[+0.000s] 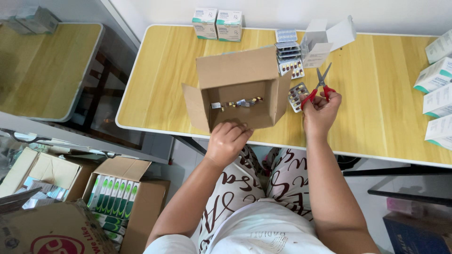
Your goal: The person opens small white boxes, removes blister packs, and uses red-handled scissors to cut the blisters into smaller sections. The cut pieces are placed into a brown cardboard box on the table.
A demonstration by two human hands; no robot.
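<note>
Meanwhile, the right hand (320,110) is gripping red scissors (319,87) just beside blister packs (297,95), while the left hand (227,141) is clasping the cardboard box (238,89) edge.

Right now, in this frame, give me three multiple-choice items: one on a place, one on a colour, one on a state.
1. Where is the left hand?
A. At the near edge of the open cardboard box
B. On the white cartons
C. Under the table

2. What colour are the handles of the scissors?
A. Blue
B. Red
C. Black

3. How do the scissors' blades stand?
A. Closed
B. Parted
C. Hidden in the box

Answers: 1 A, its fingers curl against the box's near wall. 2 B, red loops show above the right hand. 3 B, the two blades form a V over the table.
</note>
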